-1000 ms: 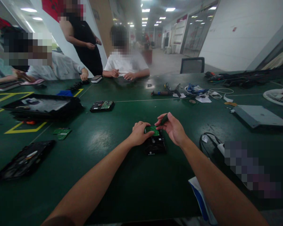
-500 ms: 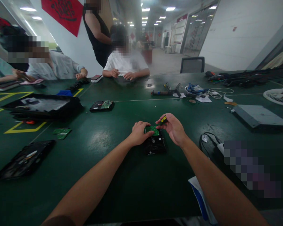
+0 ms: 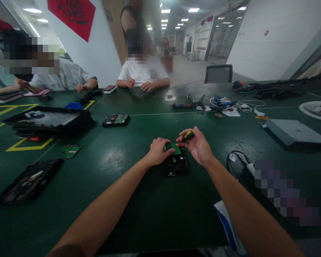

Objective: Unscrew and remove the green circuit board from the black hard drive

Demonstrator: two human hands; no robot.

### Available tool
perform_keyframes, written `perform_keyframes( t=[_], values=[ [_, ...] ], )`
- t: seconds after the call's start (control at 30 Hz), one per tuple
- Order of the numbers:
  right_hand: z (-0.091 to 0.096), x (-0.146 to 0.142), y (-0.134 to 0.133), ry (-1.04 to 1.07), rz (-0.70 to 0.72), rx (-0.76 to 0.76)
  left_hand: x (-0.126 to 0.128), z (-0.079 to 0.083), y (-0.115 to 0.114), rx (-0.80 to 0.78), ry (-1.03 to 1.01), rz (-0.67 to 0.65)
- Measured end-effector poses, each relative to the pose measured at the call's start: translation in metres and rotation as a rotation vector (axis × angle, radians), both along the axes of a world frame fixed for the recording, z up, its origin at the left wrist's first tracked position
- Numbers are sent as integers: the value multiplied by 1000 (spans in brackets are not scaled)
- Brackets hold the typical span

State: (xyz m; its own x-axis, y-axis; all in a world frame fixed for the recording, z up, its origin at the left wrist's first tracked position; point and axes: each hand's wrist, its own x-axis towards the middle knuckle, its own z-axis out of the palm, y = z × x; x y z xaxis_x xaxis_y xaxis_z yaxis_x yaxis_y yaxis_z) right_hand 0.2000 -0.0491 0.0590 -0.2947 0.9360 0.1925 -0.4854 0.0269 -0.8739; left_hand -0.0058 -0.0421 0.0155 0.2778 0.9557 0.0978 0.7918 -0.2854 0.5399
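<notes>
On the green table in front of me lies a black hard drive (image 3: 176,166) with a green circuit board (image 3: 172,147) at its far end. My left hand (image 3: 159,151) grips the drive's left side, its thumb lying over the board. My right hand (image 3: 196,146) is closed around a black and yellow screwdriver (image 3: 188,135) at the drive's far right corner. Fingers of that hand reach close to the board's right edge. The screwdriver's tip is too small and hidden to make out.
Another hard drive (image 3: 116,120) lies farther off, left of centre. Loose green circuit boards (image 3: 71,150), a black panel (image 3: 29,182) and a black tray (image 3: 50,119) are on the left. To the right are a grey metal box (image 3: 296,132) and a cable (image 3: 238,153). Several people sit or stand across the table.
The screwdriver handle has tilted and shows more in my right hand, whose fingers have shifted slightly. My left hand and the hard drive stay put. A standing person behind has moved right.
</notes>
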Motion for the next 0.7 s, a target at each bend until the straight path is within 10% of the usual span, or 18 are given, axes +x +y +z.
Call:
perform_keyframes(
  t=[0.7],
  values=[
    [3, 2, -2, -82, -51, 40, 0, 5, -3, -14, 2, 0]
  ],
)
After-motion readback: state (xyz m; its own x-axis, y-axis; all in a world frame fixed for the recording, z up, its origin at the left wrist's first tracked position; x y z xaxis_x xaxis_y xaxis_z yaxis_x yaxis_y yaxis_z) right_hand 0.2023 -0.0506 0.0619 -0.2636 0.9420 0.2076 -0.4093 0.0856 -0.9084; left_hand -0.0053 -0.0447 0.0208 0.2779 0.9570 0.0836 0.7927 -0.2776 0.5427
